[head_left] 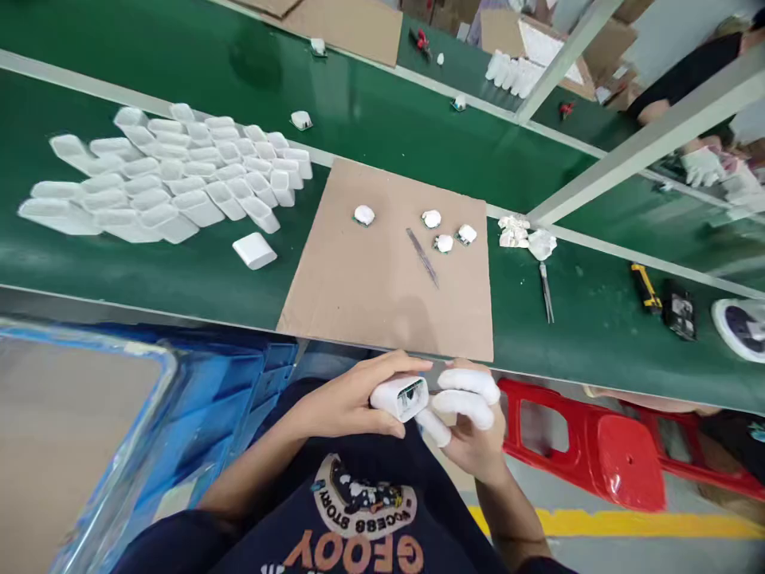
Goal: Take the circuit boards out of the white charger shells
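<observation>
My left hand (352,399) is closed around a white plastic housing (398,398), thumb below and fingers above. The housing's open end faces right, and a bit of green board shows inside it. Just right of that opening is my right hand (472,414), with white covers on its thumb and two fingers. Those fingers are bent and apart, and I see nothing between them. The covered thumb is close to the housing's edge; I cannot tell whether it touches. In front of both hands lies a cardboard sheet (382,279) with tweezers (422,258) and several small white-topped green boards (443,243).
Many white housings (197,163) stand grouped at the left, with one housing (254,250) lying apart. Right of the cardboard are crumpled white covers (526,235), another pair of tweezers (546,292) and a yellow-black tool (646,287). A slanting post (645,135) rises from the bench. A co-worker's gloved hand (704,165) is opposite.
</observation>
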Demonstrator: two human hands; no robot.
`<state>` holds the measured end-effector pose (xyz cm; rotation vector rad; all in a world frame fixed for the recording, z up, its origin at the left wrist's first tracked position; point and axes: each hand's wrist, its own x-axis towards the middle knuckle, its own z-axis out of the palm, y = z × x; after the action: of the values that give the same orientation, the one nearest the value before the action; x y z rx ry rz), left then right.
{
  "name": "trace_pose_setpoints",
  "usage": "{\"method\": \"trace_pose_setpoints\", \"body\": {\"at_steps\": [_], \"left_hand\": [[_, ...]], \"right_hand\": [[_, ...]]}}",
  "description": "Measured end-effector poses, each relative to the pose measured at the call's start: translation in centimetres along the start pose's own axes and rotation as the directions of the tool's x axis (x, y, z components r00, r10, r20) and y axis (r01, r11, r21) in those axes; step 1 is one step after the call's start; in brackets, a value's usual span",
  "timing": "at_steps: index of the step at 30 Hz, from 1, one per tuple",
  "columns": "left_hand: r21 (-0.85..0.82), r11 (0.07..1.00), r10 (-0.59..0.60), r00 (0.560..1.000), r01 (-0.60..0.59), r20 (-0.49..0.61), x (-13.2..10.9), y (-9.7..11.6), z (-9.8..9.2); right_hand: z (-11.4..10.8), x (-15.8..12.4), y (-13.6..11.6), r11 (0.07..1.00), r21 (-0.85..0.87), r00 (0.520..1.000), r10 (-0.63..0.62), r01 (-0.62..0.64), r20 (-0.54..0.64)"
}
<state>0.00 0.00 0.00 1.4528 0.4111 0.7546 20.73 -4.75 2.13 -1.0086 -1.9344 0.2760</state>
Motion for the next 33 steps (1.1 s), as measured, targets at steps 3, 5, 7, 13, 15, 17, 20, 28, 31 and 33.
{"method": "trace_pose_setpoints", "body": {"at_steps": [3, 5, 7, 13, 15, 17, 20, 28, 31, 33], "left_hand": [[-0.268, 0.962, -0.032, 0.999, 0.041, 0.037, 1.5, -1.1, -1.5], [-0.428, 0.902, -0.036, 0.997, 0.061, 0.065, 2.3, -1.7, -2.1], [-0.546, 0.835, -0.036, 0.997, 0.070, 0.074, 2.8, -2.2, -2.4], [-0.626, 0.777, -0.077, 0.997, 0.070, 0.015, 3.3, -3.0, -2.6], [-0.620, 0.781, -0.092, 0.996, 0.079, 0.012, 3.3, -3.0, -2.8], [-0.606, 0.791, -0.102, 0.995, 0.084, 0.006, 3.3, -2.9, -3.1], [-0.580, 0.810, -0.111, 0.994, 0.091, 0.001, 3.3, -3.0, -3.5], [-0.608, 0.794, -0.041, 0.999, 0.024, -0.013, 3.3, -3.7, -3.4], [-0.493, 0.869, 0.029, 0.998, -0.050, -0.050, 3.2, -3.7, -3.5], [-0.390, 0.916, 0.077, 0.996, -0.090, -0.049, 3.2, -3.8, -3.7]], "right_hand": [[-0.3, 1.4, 2.6, 1.000, 0.022, 0.998, 0.017, -0.018, 0.055], [-0.3, 2.2, 3.8, 0.998, 0.057, 0.994, -0.007, 0.001, 0.109], [-0.2, 2.8, 4.6, 0.994, 0.104, 0.987, -0.050, 0.034, 0.155], [0.4, 4.0, 5.7, 0.981, 0.177, 0.959, -0.120, 0.075, 0.258], [0.5, 4.3, 5.9, 0.984, 0.172, 0.959, -0.085, 0.039, 0.272], [0.5, 4.5, 5.9, 0.982, 0.186, 0.963, -0.021, -0.031, 0.270], [0.6, 4.4, 6.0, 0.967, 0.216, 0.951, 0.067, -0.137, 0.302], [2.0, 4.0, 4.9, 0.983, 0.180, 0.974, -0.013, -0.029, 0.228], [2.2, 4.3, 4.2, 0.993, 0.101, 0.981, 0.045, -0.065, 0.190], [2.1, 4.3, 4.0, 0.997, 0.044, 0.984, 0.050, -0.059, 0.169]]}}
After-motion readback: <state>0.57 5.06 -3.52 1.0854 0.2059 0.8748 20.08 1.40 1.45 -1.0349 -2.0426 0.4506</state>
